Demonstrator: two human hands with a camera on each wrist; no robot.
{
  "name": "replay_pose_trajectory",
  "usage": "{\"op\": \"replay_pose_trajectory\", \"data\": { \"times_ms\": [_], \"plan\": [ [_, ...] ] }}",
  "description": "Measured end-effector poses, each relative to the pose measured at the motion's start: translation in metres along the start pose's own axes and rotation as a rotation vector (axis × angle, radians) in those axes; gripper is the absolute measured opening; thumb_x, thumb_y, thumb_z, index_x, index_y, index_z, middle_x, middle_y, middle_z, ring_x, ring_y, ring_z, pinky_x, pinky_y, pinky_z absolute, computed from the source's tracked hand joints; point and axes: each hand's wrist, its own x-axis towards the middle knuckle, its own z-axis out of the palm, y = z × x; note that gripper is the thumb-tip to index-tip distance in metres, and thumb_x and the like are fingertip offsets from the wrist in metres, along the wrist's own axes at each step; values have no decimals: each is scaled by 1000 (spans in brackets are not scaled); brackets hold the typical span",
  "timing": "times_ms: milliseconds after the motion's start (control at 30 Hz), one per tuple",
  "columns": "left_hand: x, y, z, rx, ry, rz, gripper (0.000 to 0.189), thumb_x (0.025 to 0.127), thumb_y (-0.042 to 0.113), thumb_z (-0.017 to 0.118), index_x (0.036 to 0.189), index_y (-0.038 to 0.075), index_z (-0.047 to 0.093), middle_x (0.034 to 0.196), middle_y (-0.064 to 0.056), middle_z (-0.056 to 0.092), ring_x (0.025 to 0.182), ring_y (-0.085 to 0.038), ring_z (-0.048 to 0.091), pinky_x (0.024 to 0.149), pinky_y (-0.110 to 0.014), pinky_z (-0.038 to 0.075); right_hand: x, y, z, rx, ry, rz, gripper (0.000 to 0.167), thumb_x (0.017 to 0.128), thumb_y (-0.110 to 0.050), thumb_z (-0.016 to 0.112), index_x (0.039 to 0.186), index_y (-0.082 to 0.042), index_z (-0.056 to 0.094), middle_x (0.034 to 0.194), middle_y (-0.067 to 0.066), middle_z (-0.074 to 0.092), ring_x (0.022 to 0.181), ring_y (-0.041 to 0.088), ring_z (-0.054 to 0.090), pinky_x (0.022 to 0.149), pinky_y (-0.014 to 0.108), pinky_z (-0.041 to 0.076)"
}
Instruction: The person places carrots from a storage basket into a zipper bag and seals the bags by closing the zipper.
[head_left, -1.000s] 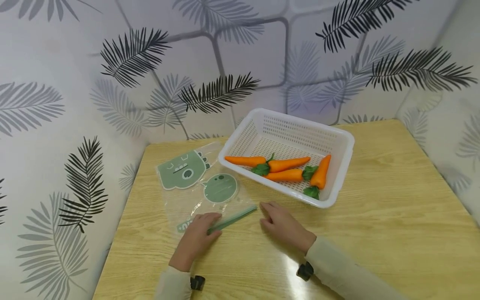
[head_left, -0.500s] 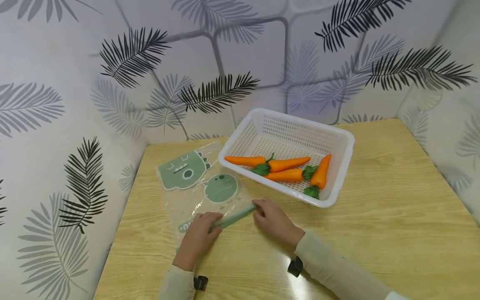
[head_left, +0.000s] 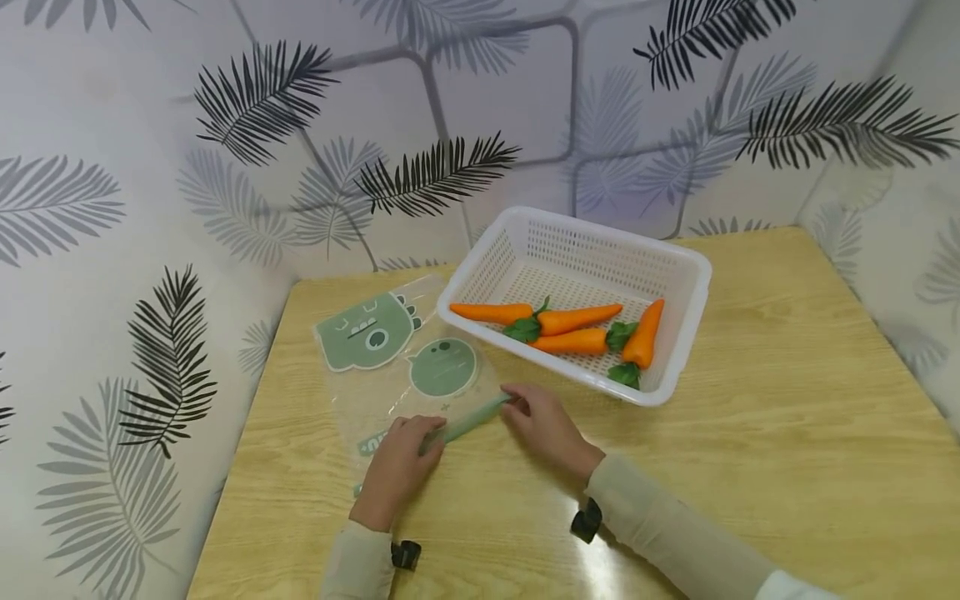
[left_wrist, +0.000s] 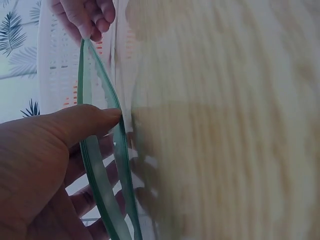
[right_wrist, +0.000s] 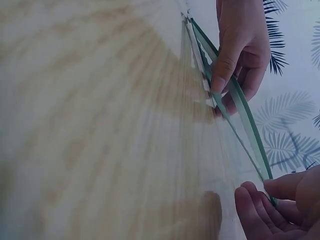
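Observation:
A clear zip bag (head_left: 442, 367) with green cartoon prints lies flat on the table, its green-edged mouth toward me. My left hand (head_left: 405, 462) grips the middle of that mouth; in the left wrist view the thumb (left_wrist: 95, 120) crosses the green strips (left_wrist: 92, 155), with the other fingers behind them. The two strips stand apart, leaving a narrow gap. My right hand (head_left: 546, 429) pinches the right end of the mouth, and in the right wrist view its thumb and fingers (right_wrist: 285, 185) meet at the strip's end.
Behind my right hand stands a white perforated basket (head_left: 555, 367), overlapping the bag's right edge in the head view. Several orange carrots (head_left: 581, 318) with green tops lie in it. A patterned wall (head_left: 510, 100) rises behind the wooden table (head_left: 787, 400).
My right hand has moved left from beside the bag and taken hold of the right end of its mouth. The left hand stays at the mouth, shifting slightly. The head view has tilted slightly.

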Motion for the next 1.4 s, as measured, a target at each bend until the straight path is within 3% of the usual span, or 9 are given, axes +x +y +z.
{"op": "replay_pose_trajectory", "data": {
  "times_ms": [267, 400, 533, 667, 800, 967, 1100, 1267, 1400],
  "plan": [
    [3, -2, 1, -31, 17, 0, 27, 88, 23, 65, 114, 15, 65, 108, 1, 64, 92, -17, 55, 81, -35, 48, 9, 0, 4, 19, 25, 13, 32, 88, -11, 65, 119, -2, 62, 97, 2, 65, 84, 9, 60, 77, 29, 51],
    [2, 1, 0, -61, 24, 30, 23, 89, 20, 64, 110, 11, 66, 104, 0, 65, 92, -18, 57, 82, -36, 48, 11, 1, 5, 61, 31, 44, 34, 87, -8, 65, 120, -1, 60, 90, 1, 65, 80, 9, 60, 73, 27, 51],
    [1, 5, -2, -72, 33, 52, 20, 89, 16, 64, 107, 9, 67, 102, -3, 66, 94, -21, 59, 83, -39, 48, 12, 2, 7, 254, -15, 139, 50, 88, -4, 62, 134, 2, 44, 86, 7, 66, 75, 16, 65, 68, 27, 54],
    [0, 7, -3, -80, 11, 3, 20, 90, 17, 62, 108, 8, 66, 104, -4, 65, 94, -21, 61, 82, -38, 49, 15, 3, 10, 520, -70, 223, 62, 89, 0, 59, 142, 7, 26, 90, 18, 64, 78, 28, 66, 70, 33, 56],
    [-1, 8, -5, -112, 0, -63, 21, 92, 19, 59, 110, 8, 66, 105, -5, 65, 90, -18, 62, 80, -37, 51, 16, 2, 13, 654, -112, 230, 56, 90, 2, 56, 137, 13, 28, 92, 25, 63, 81, 31, 65, 74, 38, 55],
    [-4, 8, -6, -151, 13, -83, 19, 92, 14, 60, 108, 8, 67, 103, -5, 66, 86, -17, 63, 77, -35, 52, 11, -3, 21, 660, -244, 281, 28, 95, -8, 52, 113, 14, 51, 90, 23, 65, 80, 24, 66, 73, 35, 55],
    [-6, 10, -7, -141, 14, -77, 19, 91, 14, 61, 108, 8, 67, 103, -5, 66, 87, -17, 63, 77, -34, 52, 4, -8, 28, 603, -377, 328, 35, 100, -21, 44, 103, 12, 55, 92, 21, 66, 77, 23, 67, 70, 33, 56],
    [-9, 14, -11, -132, 26, -87, 20, 91, 15, 61, 108, 9, 67, 104, -4, 66, 88, -16, 63, 76, -33, 53, 1, -13, 33, 577, -366, 302, 38, 101, -22, 41, 101, 13, 56, 93, 23, 65, 80, 27, 67, 70, 33, 56],
    [-11, 16, -16, -114, 73, -96, 19, 90, 14, 62, 107, 9, 68, 102, -4, 66, 85, -15, 64, 73, -33, 54, 2, -14, 33, 599, -338, 296, 34, 101, -16, 41, 110, 14, 54, 96, 24, 63, 82, 30, 66, 72, 35, 56]
  ]
}}
